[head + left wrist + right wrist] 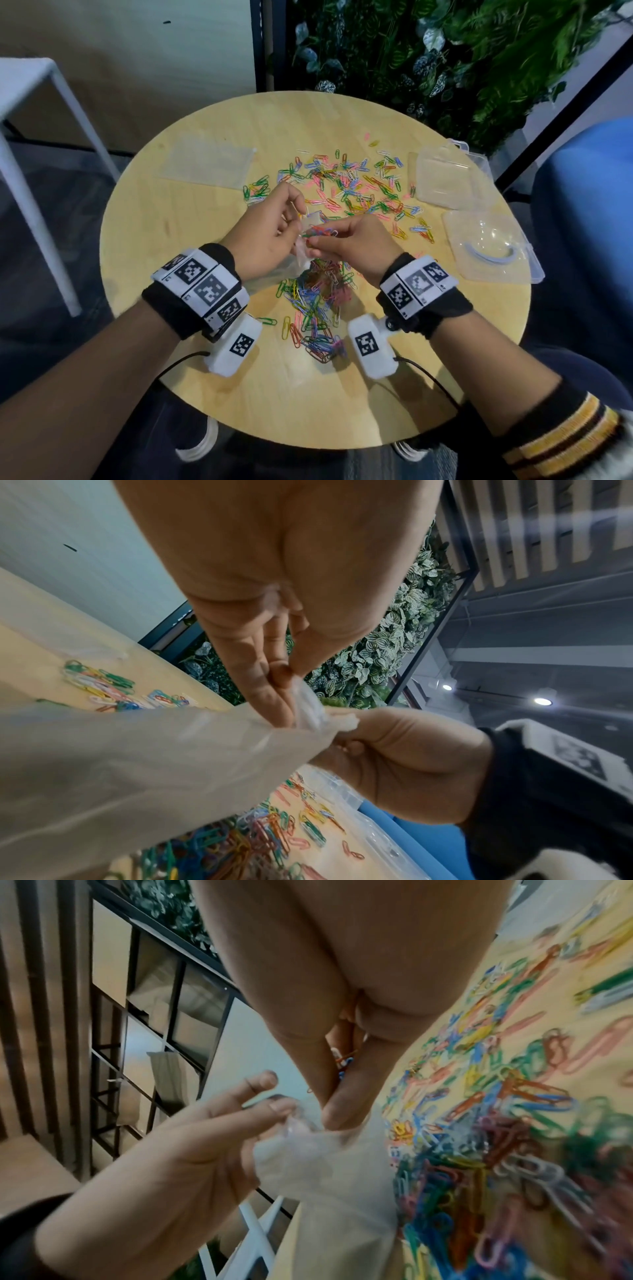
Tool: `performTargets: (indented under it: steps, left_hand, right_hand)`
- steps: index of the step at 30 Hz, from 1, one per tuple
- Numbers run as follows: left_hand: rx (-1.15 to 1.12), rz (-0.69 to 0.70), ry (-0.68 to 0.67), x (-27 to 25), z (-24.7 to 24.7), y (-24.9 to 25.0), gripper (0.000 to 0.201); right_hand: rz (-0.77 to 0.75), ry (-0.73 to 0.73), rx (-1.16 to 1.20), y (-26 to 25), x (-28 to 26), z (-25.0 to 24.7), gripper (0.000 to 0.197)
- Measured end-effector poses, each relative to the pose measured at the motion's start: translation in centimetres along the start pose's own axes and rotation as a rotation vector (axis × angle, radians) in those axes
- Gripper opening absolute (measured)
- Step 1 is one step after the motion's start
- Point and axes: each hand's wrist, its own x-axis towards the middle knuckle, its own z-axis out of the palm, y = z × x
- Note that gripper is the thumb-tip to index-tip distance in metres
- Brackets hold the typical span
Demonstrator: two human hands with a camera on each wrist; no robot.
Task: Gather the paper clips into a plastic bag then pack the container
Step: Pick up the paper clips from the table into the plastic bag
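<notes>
Between my hands hangs a clear plastic bag (301, 262) (154, 764) (325, 1172). My left hand (294, 205) (291, 693) pinches its top edge between thumb and fingers. My right hand (317, 245) (334, 1093) grips a small bunch of coloured paper clips (320, 233) (344, 1060) right at the bag's mouth. Loose paper clips (352, 185) lie scattered across the middle of the round wooden table (191, 219), and a thicker pile (315, 308) lies below the bag. I cannot tell whether any clips are inside the bag. The clear plastic container (448, 178) lies open at the right.
The container's other clear half (489, 246), with a white curved handle, lies near the table's right edge. A flat stack of clear bags (209, 161) rests at the back left. A white stool (41, 113) stands left of the table, a plant wall behind it and a blue seat (589, 192) to the right.
</notes>
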Motion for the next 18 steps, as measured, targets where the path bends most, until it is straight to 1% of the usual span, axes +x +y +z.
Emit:
performTargets:
  steps: [2,5,9,13,15,18]
  left_hand:
    - [0.011,0.021,-0.017,-0.27,0.20,0.28,0.019]
    - [0.017,0.036,-0.031,-0.44,0.38,0.60,0.019]
    - [0.005,0.040,-0.048,-0.44,0.47,0.81,0.019]
    - [0.010,0.043,-0.089,-0.67,0.83,0.69,0.020]
    - [0.006,0.042,-0.090,-0.70,0.85,0.55,0.022]
    - [-0.003,0.030,-0.081,-0.64,0.73,0.37,0.023]
  right_hand:
    - [0.002,-0.006,-0.098,0.41,0.04,-0.05,0.015]
    - [-0.051,-0.019,-0.286,0.25,0.01,0.13,0.011]
    - [-0.099,0.004,-0.438,0.27,0.14,0.26,0.014]
    - [-0.186,0.005,-0.654,0.19,0.11,0.28,0.010]
    - [-0.184,-0.003,-0.661,0.19,0.10,0.33,0.014]
    - [-0.187,-0.022,-0.601,0.04,-0.14,0.38,0.021]
